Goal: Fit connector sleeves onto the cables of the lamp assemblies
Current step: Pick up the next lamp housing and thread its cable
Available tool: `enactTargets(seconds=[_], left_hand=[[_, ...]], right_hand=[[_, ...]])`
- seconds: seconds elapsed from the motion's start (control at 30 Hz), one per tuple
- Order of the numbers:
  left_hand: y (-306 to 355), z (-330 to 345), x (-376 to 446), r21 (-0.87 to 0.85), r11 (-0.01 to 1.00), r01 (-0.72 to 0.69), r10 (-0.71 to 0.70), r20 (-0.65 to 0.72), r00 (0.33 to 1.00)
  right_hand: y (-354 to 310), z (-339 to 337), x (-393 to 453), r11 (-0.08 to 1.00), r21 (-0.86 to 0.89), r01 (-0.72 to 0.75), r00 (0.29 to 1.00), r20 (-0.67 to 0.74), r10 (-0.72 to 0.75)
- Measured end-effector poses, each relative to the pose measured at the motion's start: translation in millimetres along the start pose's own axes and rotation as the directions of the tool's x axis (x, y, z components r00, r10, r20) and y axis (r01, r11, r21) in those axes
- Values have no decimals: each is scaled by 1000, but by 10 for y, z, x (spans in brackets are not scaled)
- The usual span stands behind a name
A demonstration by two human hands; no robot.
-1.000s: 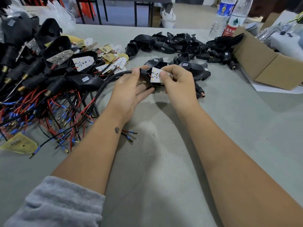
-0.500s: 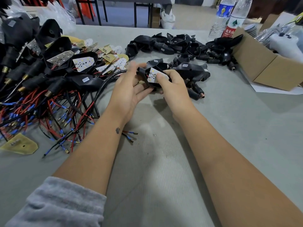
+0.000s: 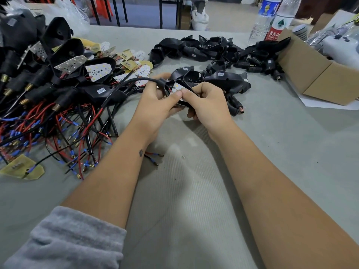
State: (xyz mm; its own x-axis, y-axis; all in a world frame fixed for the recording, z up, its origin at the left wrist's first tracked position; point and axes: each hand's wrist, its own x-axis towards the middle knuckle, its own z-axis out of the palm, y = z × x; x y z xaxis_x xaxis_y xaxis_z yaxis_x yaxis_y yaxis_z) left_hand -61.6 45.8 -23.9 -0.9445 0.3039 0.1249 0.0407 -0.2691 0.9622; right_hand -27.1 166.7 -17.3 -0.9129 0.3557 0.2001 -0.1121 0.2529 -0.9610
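My left hand point(image 3: 155, 101) and my right hand point(image 3: 207, 103) hold one lamp assembly point(image 3: 181, 88) between them at the middle of the table. It is a black housing with a white LED board showing between my thumbs. My left thumb and fingers pinch it by its black cable point(image 3: 136, 80), where a black sleeve point(image 3: 161, 81) sits on the cable just above my fingers. My right hand curls round the housing from the right. The cable runs left into the pile. Its red and black wire ends point(image 3: 154, 158) lie under my left forearm.
A heap of lamp assemblies with red and black wires point(image 3: 48, 98) fills the left side. Loose black housings point(image 3: 213, 53) lie behind my hands. A cardboard box point(image 3: 314, 74) stands at the right, two water bottles point(image 3: 272, 20) behind it. A yellow board point(image 3: 21, 169) lies front left.
Both hands drew the lamp assembly a little nearer and turned it. My thumbs have closed together over the LED board, and the sleeve on the cable now shows above my left fingers.
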Motion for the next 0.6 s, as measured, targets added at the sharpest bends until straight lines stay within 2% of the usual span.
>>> enactTargets(seconds=[0.2,0.27,0.37,0.47,0.6], left_hand=[[-22,-19,33,30,997,71,-73,40,997],[-18,-21,40,31,995,92,-93,16,996],[22,-31,27,39,993,111,-111,14,994],[50,-49,5,184,977,110,-116,18,993],[79,-22,-39,413,910,29,-91,131,987]], right_hand=[[-12,6,-15,999,-46,21,999,32,-20],[-37,-3,-35,1000,20,19,995,93,-21],[-71,-10,-41,985,145,-90,987,145,69],[-80,-15,3,985,116,-129,989,92,119],[-64,-35,36,982,123,-143,990,39,139]])
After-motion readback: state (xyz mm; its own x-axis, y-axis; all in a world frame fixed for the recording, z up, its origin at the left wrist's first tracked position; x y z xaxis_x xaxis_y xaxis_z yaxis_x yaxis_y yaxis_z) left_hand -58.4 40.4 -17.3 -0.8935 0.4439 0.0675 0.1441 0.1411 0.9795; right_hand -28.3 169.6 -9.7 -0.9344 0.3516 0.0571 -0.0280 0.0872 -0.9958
